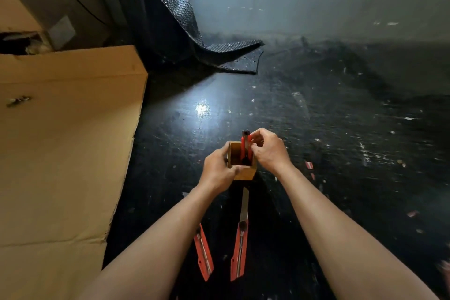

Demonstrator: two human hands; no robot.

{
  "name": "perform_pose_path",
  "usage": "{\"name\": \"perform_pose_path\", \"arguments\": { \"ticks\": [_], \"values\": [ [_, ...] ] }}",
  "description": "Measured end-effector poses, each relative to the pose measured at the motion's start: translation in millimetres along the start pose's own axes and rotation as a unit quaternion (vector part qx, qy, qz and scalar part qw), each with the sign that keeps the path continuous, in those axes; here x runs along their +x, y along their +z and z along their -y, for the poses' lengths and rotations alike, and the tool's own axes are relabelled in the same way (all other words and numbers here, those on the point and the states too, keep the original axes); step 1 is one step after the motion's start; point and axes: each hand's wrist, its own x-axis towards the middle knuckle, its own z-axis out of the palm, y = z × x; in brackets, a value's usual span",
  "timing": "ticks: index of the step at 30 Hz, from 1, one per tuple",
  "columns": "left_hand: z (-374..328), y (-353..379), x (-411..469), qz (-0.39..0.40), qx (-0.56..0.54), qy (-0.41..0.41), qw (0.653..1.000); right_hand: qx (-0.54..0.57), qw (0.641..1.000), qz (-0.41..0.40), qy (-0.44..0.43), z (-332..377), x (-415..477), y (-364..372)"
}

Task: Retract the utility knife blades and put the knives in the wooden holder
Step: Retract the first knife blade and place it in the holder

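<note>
A small square wooden holder (pixel 243 173) stands on the dark table. My left hand (pixel 216 170) grips its left side and front rim. A red utility knife (pixel 246 144) stands upright inside it, its black end sticking out above the rim. My right hand (pixel 267 150) pinches that knife near its top. Two more red knives lie in front of the holder: one (pixel 240 245) with a long blade extended toward the holder, and one (pixel 204 254) to its left, partly hidden under my left forearm.
A large cardboard box (pixel 63 148) fills the left side, its edge close to my left arm. A sheet of black bubble wrap (pixel 194 39) hangs down at the back. The dark table (pixel 328 129) is scattered with small scraps.
</note>
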Motion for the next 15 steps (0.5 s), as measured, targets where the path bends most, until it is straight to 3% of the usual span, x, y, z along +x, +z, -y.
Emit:
{"name": "perform_pose_path", "arguments": {
  "ticks": [15],
  "values": [
    [5.0, -1.5, -25.5, -0.036, -0.025, -0.036, 0.998, -0.014, 0.999, -0.031, 0.01, -7.9, -27.2, -14.3]
  ]
}}
